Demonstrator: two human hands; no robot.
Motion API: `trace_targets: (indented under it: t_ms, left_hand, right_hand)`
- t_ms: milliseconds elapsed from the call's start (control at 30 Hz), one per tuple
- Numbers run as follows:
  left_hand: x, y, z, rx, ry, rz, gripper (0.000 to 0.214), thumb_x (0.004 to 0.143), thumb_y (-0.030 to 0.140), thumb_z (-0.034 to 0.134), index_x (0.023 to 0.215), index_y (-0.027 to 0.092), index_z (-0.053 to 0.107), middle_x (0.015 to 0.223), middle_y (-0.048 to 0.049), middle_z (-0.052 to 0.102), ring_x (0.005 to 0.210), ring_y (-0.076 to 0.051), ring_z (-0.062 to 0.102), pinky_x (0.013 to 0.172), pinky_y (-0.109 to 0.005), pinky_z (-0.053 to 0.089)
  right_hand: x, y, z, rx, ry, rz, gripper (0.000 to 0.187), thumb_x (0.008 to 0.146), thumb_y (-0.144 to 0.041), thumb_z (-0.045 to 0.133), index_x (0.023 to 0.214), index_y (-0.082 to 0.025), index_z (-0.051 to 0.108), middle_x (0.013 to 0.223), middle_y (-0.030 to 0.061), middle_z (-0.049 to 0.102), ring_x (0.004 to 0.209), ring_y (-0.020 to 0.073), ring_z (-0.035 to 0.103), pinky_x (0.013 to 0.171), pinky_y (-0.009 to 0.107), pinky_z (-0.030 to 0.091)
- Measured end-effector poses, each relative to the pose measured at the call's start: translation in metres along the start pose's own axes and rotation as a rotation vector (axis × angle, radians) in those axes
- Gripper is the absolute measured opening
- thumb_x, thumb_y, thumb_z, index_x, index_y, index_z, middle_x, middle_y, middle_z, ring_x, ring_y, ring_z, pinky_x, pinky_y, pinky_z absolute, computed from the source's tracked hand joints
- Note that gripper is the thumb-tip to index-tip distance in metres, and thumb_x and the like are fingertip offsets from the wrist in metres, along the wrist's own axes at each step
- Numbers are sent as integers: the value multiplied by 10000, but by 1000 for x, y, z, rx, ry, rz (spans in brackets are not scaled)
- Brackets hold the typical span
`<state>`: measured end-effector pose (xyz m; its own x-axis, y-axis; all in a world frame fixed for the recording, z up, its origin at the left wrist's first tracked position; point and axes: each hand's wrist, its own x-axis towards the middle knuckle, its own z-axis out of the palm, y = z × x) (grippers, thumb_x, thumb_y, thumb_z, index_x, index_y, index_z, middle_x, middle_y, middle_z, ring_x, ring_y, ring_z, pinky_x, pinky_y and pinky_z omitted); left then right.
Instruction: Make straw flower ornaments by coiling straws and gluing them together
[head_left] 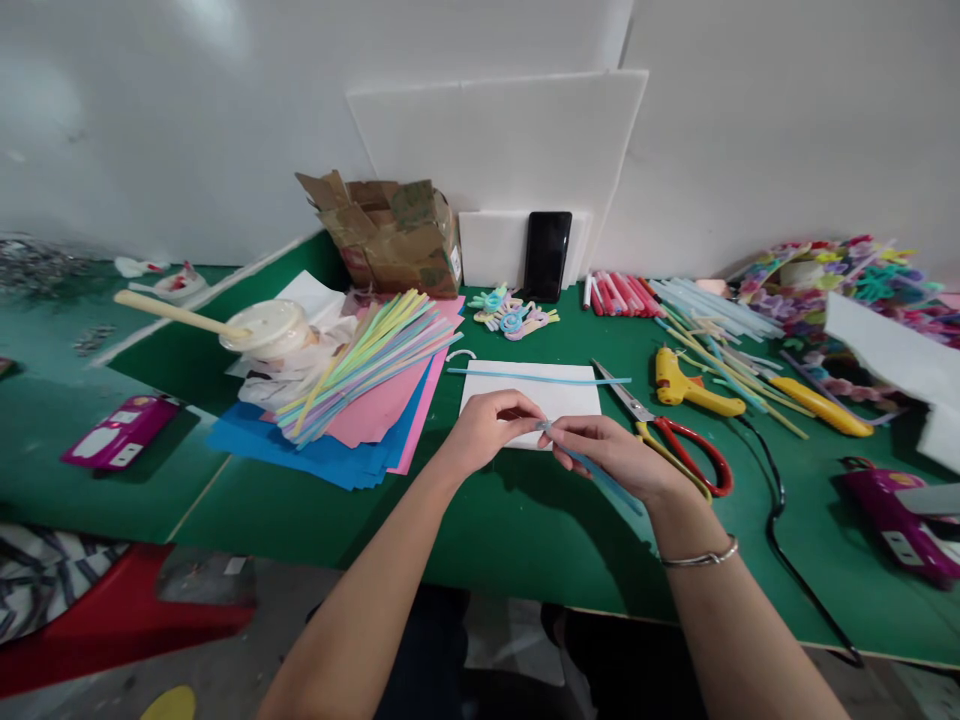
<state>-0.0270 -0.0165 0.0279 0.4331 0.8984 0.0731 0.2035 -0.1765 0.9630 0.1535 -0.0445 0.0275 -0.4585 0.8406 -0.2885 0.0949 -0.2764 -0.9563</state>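
Observation:
My left hand [491, 425] pinches one end of a blue pipe cleaner [613, 487]. Opposite it, my right hand [604, 450] grips the same pipe cleaner near that end, and its long tail trails out below the palm. The fingertips of both hands almost meet, so the bit between them is small and partly hidden. Beneath the hands lies a white sheet [480, 393], with another blue pipe cleaner [529, 376] stretched across it. A short white curved piece [460, 353] rests by the sheet's far left corner.
Scissors [641, 412] and a yellow glue gun [694, 386] with its cord lie to the right. Pipe cleaners [375, 360] cover coloured paper on the left. Behind are coiled pieces [513, 318], a phone [547, 255], markers [621, 296] and a cardboard box [397, 245].

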Motion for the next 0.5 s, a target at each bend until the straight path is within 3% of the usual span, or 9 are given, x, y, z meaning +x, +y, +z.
trace_targets:
  t_ms: [300,400,500]
  left_hand:
    - [-3,-4,4,330,-46,54,105,781,185,540,696,186,603,742,4,623,711,-127,563,639,-224,399]
    - [-4,-7,10,364,-8,-48,104,761,184,527,671,184,579,724,0,623,693,-136,564,619,-233,399]
    - [-2,-12,15,246,25,-288,79,728,179,527,658,175,563,650,-3,619,624,-130,564,569,-229,400]
  right_hand:
    - [4,7,-7,-468,130,-127,230,804,-333,547,673,-177,654,669,15,653,609,122,518,587,248,373]
    - [3,8,-4,-684,260,-181,177,804,-187,533,705,-200,680,728,21,675,697,148,571,656,257,387]
    - [3,7,4,-930,375,-183,202,795,-120,529,753,-222,698,741,30,666,726,164,577,628,254,374]
